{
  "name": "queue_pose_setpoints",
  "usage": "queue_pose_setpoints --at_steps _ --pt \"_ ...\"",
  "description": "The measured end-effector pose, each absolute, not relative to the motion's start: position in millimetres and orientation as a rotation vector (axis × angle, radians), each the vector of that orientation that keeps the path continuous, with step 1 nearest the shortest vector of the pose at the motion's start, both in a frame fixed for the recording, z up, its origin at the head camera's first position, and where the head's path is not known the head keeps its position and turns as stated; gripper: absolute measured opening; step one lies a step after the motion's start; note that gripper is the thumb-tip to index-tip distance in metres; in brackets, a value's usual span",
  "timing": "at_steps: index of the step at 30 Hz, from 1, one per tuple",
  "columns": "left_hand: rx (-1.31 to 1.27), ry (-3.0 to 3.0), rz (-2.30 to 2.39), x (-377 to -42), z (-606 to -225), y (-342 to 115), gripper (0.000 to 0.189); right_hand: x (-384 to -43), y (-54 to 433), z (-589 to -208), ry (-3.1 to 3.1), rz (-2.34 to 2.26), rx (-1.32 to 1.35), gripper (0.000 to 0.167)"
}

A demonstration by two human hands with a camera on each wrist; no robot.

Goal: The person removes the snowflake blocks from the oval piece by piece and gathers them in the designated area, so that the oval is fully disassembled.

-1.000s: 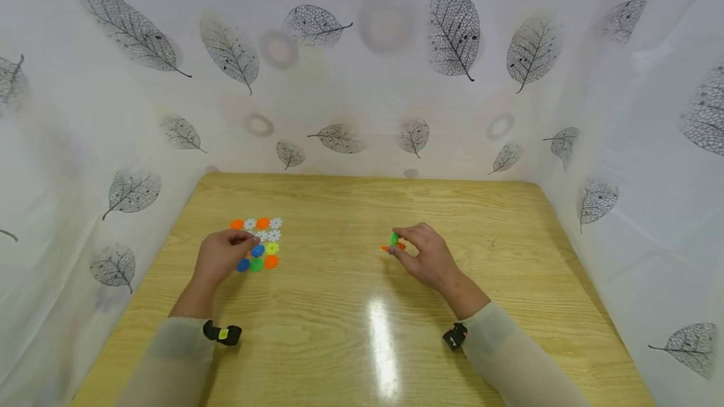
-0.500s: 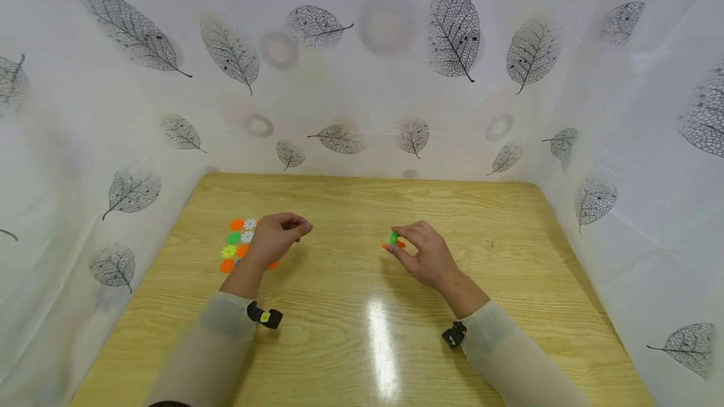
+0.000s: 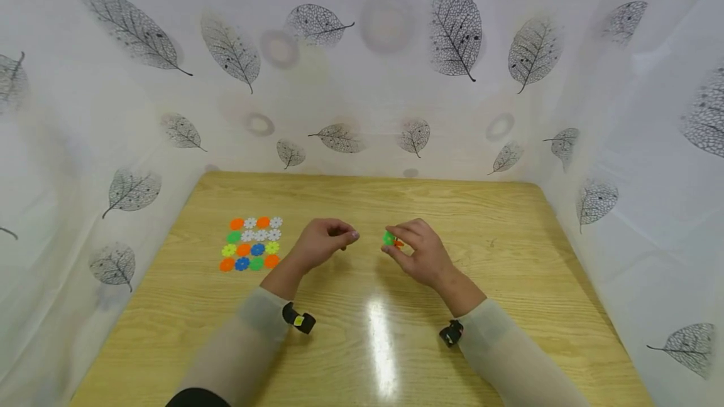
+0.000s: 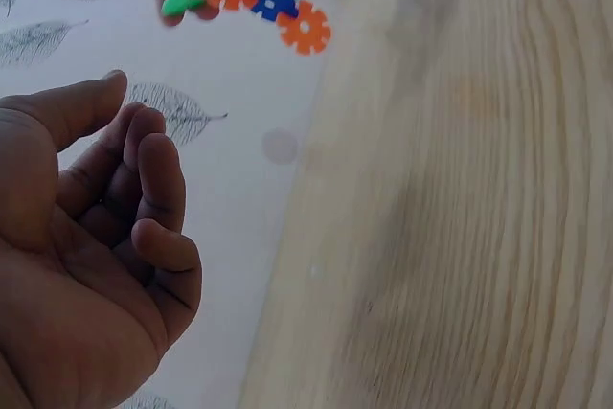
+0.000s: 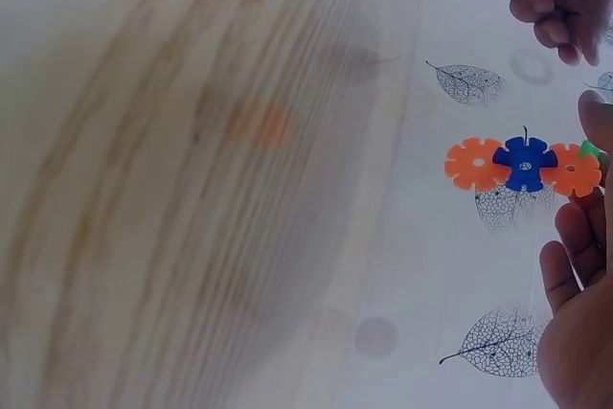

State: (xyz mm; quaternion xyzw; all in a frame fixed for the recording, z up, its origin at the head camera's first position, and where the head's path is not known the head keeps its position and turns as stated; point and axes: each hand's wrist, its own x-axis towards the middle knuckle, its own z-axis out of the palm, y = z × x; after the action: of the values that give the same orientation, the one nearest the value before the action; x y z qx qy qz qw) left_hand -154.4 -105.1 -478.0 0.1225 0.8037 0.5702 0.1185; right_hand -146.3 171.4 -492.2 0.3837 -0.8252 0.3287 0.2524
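My right hand [image 3: 423, 253] pinches a green interlocking disc [image 3: 388, 238] between thumb and fingers. Joined in a row to it are an orange notched disc [image 5: 577, 170], a blue disc [image 5: 526, 165] and another orange disc [image 5: 475, 164], all off the table. In the left wrist view the green disc [image 4: 180, 1] shows edge-on at the fingertips. Left of this chain, my left hand [image 3: 321, 245] is raised over the table, palm turned toward it. Its fingers are loosely curled, thumb tip close to the forefinger, with nothing visible between them.
On the left of the wooden table [image 3: 351, 206], flat discs lie in rows, among them a white disc [image 3: 274, 235], a yellow disc [image 3: 229, 250] and a blue disc [image 3: 257, 249]. A leaf-print curtain [image 3: 362, 80] encloses the back and sides.
My left hand has moved from over the rows of discs rightward, toward the right hand. The right hand stays nearly in place, its green disc turned slightly more face-on.
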Motion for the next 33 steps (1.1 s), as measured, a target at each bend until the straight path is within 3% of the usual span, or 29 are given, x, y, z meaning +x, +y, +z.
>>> queue_pose_setpoints --at_steps 8,23,33 --pt "0.412 2.294 1.621 -148.2 -475.4 -79.0 0.033 -145.3 165.4 -491.2 -2.224 0.857 1.100 0.045" --pt "0.423 2.353 1.589 -148.1 -477.8 -69.7 0.028 -145.3 163.5 -497.8 -2.214 0.862 1.101 0.044" --pt "0.340 2.291 1.687 -148.7 -477.8 -78.1 0.025 -145.5 165.7 -500.0 -2.176 0.889 1.082 0.022"
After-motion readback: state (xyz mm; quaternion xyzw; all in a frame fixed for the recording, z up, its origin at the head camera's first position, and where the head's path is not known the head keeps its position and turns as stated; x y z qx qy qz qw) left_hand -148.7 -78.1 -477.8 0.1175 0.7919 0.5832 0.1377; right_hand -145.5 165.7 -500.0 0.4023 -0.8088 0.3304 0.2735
